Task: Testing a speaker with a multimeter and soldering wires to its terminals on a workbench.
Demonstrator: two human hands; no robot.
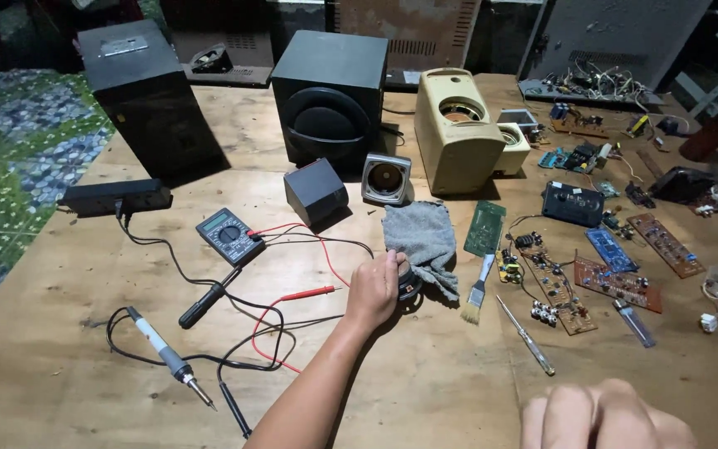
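Note:
My left hand (371, 291) reaches across the wooden table (425, 382) and closes over a small round black speaker driver (410, 285). The driver lies at the lower edge of a crumpled grey cloth (421, 235). My right hand (600, 416) rests at the bottom right with its fingers curled under, knuckles up, nothing visible in it. A red test probe (309, 293) lies just left of my left hand, its lead running to a grey multimeter (228, 235). A small paintbrush (477, 293) lies right of the cloth.
A soldering iron (164, 353) and black probe (205, 303) lie at the left among tangled leads. Two black speaker boxes (330, 96) (147, 96) and a cream one (454, 133) stand at the back. Circuit boards (554, 287) and a screwdriver (525, 337) cover the right.

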